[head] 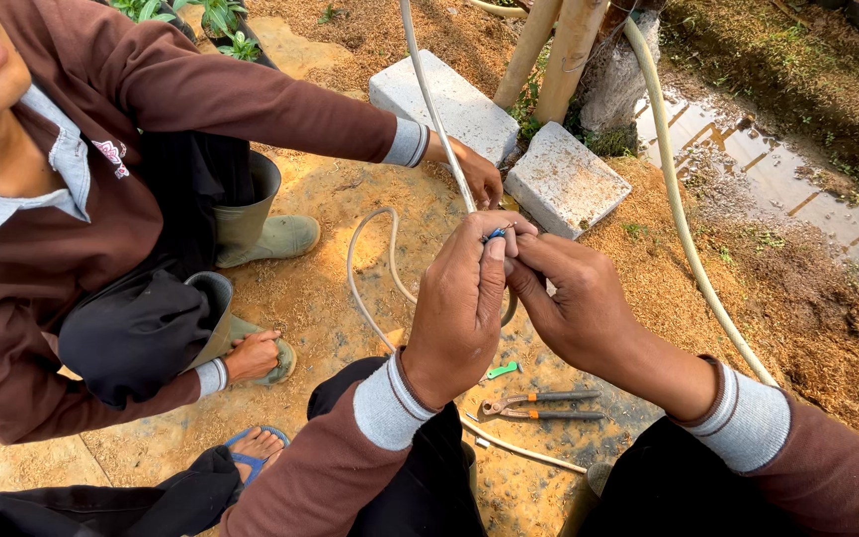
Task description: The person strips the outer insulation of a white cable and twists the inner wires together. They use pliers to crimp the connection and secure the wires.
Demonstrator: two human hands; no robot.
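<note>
My left hand (459, 308) and right hand (574, 308) pinch a small blue fitting (494, 236) onto the thin white hose (436, 114), not yet seated.

Both my forearms reach forward, sleeves brown with grey cuffs. My left hand (459, 303) is raised back-up, fingers curled, thumb and forefinger pinched together at the top. My right hand (574, 303) meets it, fingertips (524, 244) pressed against the left's.
</note>
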